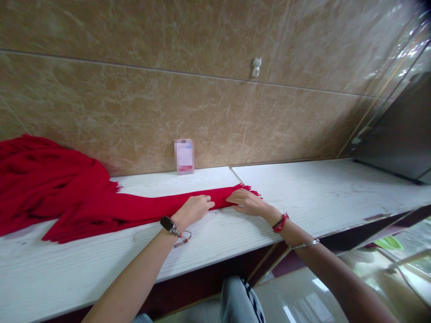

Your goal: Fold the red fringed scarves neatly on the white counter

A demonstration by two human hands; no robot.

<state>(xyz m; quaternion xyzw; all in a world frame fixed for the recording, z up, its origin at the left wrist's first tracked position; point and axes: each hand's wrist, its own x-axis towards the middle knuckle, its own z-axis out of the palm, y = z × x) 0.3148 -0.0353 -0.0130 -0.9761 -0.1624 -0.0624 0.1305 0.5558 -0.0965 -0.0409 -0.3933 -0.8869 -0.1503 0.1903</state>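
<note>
A long red scarf [141, 211] lies folded into a narrow strip along the white countertop, its fringed end toward the right. My left hand [193, 210], wearing a ring, has its fingers curled on the front edge of the strip. Close to the fringe, my right hand [247, 202] pinches the scarf with fingers held together; its fingertips are partly hidden. The two hands are a short gap apart. At the left the rest of the scarf spreads into a loose, rumpled heap.
A blurred pink-and-white card or phone [184, 157] leans against the brown marbled wall [134, 103]. The white countertop [303, 184] runs right to a dark appliance [397, 130]. A small white cat figure [256, 67] is fixed on the wall. A green basin [389, 242] sits below right.
</note>
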